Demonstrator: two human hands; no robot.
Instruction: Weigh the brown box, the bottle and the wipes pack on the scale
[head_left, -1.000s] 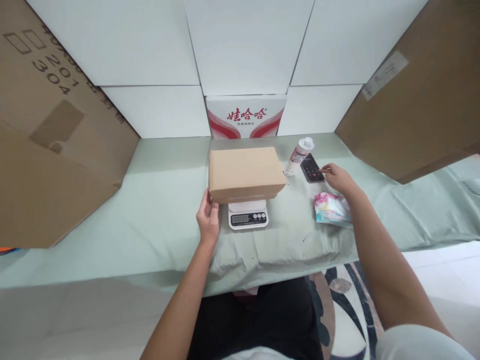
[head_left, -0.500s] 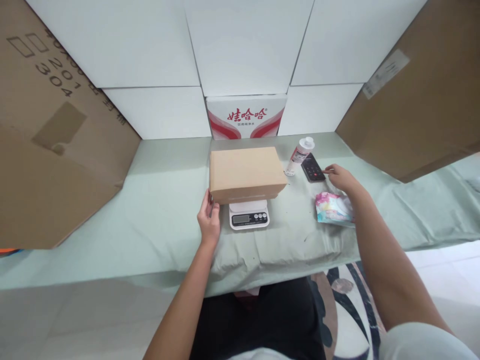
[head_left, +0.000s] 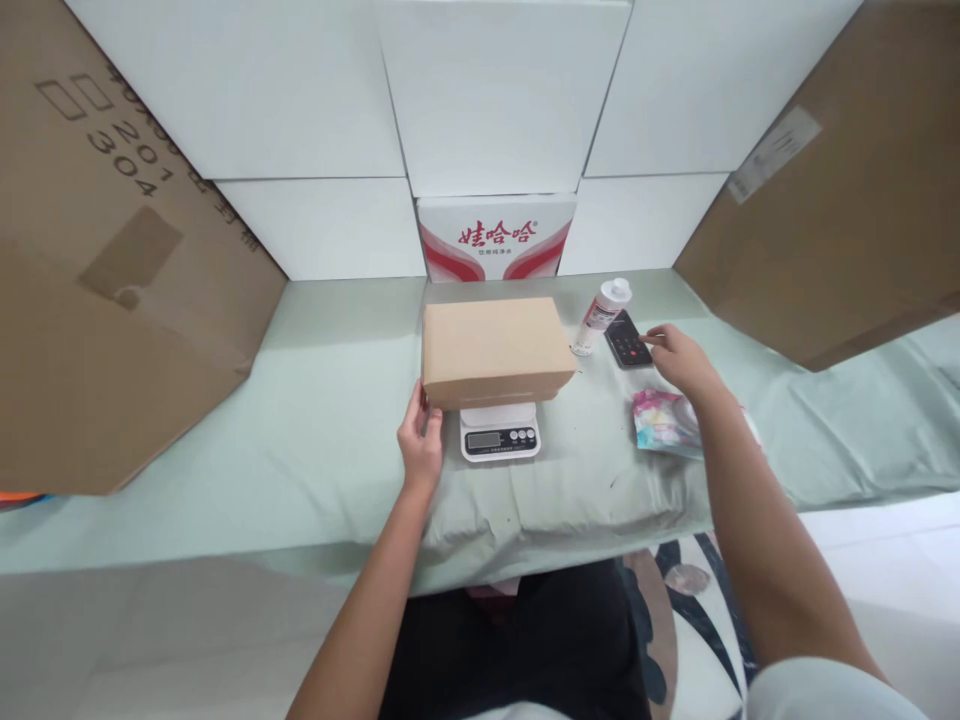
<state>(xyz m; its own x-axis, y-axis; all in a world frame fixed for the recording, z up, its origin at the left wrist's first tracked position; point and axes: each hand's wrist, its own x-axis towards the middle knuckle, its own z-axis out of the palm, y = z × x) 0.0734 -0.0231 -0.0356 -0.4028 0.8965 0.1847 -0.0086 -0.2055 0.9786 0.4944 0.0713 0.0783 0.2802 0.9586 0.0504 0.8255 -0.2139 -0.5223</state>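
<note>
A closed brown cardboard box [head_left: 496, 340] rests on a white digital scale [head_left: 501, 442], covering most of its platform. The scale's display [head_left: 483, 440] faces me, and I cannot read any figures on it. At the box's near left corner is my left hand [head_left: 421, 440], its thumb by the front face and its fingers along the left side. My right hand [head_left: 679, 358] reaches over the cloth with a finger stretched to the right edge of a dark smartphone [head_left: 627, 340], whose screen is lit with a red dot. It holds nothing visible.
A white bottle [head_left: 602, 316] stands beside the phone. Under my right forearm lies a pink and blue soft packet [head_left: 664, 422]. Large cartons flank the green cloth [head_left: 330, 400] at left [head_left: 150, 330] and right [head_left: 840, 220]. White boxes [head_left: 495, 240] line the back.
My right finger has shifted slightly left, nearer the phone's screen. The whole view has moved a little. My left hand, the box and the scale keep their places.
</note>
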